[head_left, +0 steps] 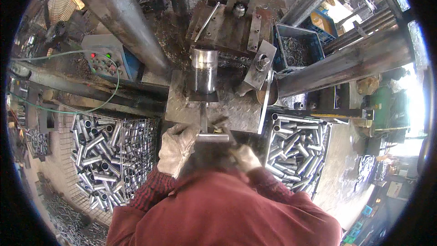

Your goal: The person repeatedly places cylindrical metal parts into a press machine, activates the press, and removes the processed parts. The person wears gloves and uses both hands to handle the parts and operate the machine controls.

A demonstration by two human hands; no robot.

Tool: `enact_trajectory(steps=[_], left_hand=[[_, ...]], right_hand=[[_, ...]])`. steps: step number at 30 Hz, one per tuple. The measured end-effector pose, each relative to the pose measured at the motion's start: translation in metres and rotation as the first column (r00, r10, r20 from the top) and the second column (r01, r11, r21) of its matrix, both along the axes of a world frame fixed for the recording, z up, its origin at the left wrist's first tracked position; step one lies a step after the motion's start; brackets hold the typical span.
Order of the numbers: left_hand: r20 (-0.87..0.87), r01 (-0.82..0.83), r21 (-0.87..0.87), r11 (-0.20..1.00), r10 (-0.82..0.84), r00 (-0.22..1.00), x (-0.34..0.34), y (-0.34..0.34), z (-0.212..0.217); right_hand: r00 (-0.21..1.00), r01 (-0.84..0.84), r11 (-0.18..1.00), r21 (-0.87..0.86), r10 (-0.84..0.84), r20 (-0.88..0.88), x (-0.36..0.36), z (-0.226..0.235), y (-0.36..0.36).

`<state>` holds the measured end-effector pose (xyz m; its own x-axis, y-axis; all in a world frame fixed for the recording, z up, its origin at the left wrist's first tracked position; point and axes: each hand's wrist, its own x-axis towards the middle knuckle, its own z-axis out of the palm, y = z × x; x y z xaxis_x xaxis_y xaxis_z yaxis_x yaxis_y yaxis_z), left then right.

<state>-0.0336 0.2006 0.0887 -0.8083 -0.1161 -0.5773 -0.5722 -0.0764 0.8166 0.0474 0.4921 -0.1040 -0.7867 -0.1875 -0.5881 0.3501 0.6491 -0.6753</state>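
Observation:
My gloved left hand [175,149] is closed on the left end of a short metal tube [215,137], which lies level in front of my chest. My gloved right hand [246,158] is lower and to the right, near the tube's other end. Motion smears its fingers, so what it holds, if anything, is unclear. Just beyond the tube is a dark, blurred shape with a yellowish bit. Farther ahead, a shiny metal cylinder [204,70] stands on the steel plate [180,102] of the machine, with a narrow bar [203,117] reaching from it toward me.
Wire baskets of cut metal tubes stand at left [98,155] and right [298,148]. Thick steel columns [123,18] rise around the machine. A control box [104,59] with coloured buttons is at left. A blue crate [298,50] of metal scraps sits at far right.

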Motion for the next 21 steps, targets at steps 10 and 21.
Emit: enact_trajectory(steps=[10, 21], left_hand=[[0.134, -0.063, 0.08, 0.995, 0.052, 0.99, 0.069, -0.023, -0.033], [-0.114, -0.097, -0.488, 0.868, 0.047, 0.992, 0.148, -0.026, -0.139]], right_hand=[[0.96, 0.128, 0.801, 0.585, 0.047, -0.274, -0.075, 0.053, 0.002], [0.754, 0.424, 0.735, -0.528, -0.61, -0.243, -0.277, 0.054, -0.111]])
